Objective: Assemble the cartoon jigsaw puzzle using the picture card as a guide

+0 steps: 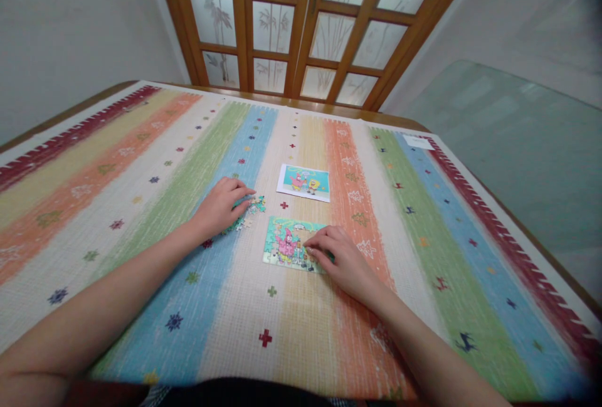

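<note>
A small, partly assembled cartoon jigsaw puzzle point(286, 243) lies on the striped tablecloth in front of me. My right hand point(339, 258) rests on its right side, fingers curled and pressed down on the pieces. My left hand point(221, 205) lies over a little heap of loose puzzle pieces point(251, 211) just left of the puzzle, fingertips bent and touching them. A reference picture card point(303, 182) showing the same cartoon lies flat just beyond the puzzle.
The table carries a cloth point(141, 206) with coloured stripes. A small white label point(417, 142) sits near the far right corner. A wooden-framed frosted glass door point(305, 24) stands behind the table. A glass surface point(517, 143) lies to the right.
</note>
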`<state>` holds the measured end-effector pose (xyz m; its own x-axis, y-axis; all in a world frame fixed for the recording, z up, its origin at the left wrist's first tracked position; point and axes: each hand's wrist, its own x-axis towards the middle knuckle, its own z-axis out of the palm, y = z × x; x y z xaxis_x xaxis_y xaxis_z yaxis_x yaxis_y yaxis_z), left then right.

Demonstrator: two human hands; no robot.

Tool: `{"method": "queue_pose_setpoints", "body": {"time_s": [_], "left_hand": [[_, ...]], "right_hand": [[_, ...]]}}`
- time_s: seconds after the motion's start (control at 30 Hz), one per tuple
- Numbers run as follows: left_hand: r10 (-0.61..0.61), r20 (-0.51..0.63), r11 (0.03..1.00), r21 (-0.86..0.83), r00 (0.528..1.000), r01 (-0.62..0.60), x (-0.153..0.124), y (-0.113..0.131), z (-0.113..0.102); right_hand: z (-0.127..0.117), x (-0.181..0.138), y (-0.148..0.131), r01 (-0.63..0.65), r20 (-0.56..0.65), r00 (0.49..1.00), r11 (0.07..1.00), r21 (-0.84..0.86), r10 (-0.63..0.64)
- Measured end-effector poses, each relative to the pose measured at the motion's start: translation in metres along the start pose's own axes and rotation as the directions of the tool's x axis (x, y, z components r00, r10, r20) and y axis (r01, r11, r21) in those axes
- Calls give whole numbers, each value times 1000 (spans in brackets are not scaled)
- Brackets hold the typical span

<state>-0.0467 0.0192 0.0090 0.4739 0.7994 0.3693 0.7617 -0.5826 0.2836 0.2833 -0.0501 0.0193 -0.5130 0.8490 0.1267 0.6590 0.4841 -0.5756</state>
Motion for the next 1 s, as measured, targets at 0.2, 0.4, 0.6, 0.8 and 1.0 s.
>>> {"method": "queue_pose_setpoints", "body": {"time_s": [0.2, 0.4, 0.6, 0.8, 1.0], "left_hand": [[-7, 30, 1000, 19, 1000, 6, -2, -7, 8], [21, 41, 1000, 19, 999, -22, 2, -14, 9], [25, 38, 999, 37, 999, -26, 11, -14, 12], [-55, -19, 994, 91, 998, 56, 9, -14, 10], [-110, -61, 988, 104, 992, 116, 3, -17, 3]], "right_hand": [[-1, 0, -1, 13, -3, 1000, 1000, 1, -13], [-1, 0, 0, 14, -4, 1000, 1000, 12, -14], [-2, 1, -2, 5, 9, 1000, 1000, 16, -5], [-3, 1, -3, -6, 16, 1000, 1000, 24, 6], [-2, 1, -2, -13, 32, 999, 1000, 22, 12]]}}
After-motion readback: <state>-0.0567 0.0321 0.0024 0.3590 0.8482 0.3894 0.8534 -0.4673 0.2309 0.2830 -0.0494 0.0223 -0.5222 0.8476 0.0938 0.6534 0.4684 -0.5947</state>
